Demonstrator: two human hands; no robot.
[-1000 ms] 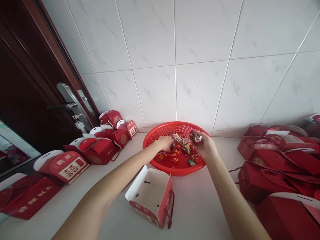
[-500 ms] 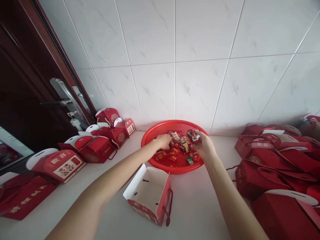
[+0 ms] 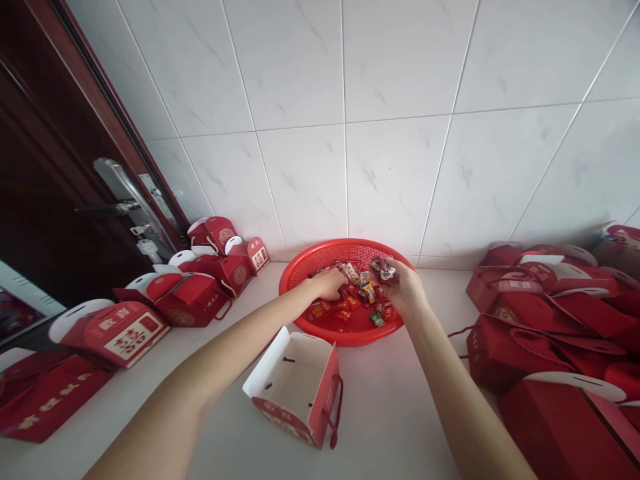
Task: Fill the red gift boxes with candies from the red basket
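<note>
A red plastic basket (image 3: 345, 339) stands against the wall, with wrapped candies (image 3: 346, 307) in it. Over its left part is my left hand (image 3: 329, 285), fingers bent down among the candies; what they hold, if anything, is hidden. My right hand (image 3: 406, 288) is at the basket's right side, its fingers closed on wrapped candies (image 3: 386, 270) with dark and white print. In front of the basket an open red box (image 3: 295, 380) with a white inside and a red cord handle stands on the white surface, nothing in it but small dark slots showing.
Closed red gift boxes (image 3: 133, 333) stand in a row at the left, beside a dark door with a metal handle (image 3: 127, 193). Many more red boxes (image 3: 530, 353) are crowded at the right. A tiled wall (image 3: 395, 180) rises behind the basket.
The whole view has shifted slightly, so things sit a little further left. Both hands stay in nearly the same places at the basket, my right hand still with its candies.
</note>
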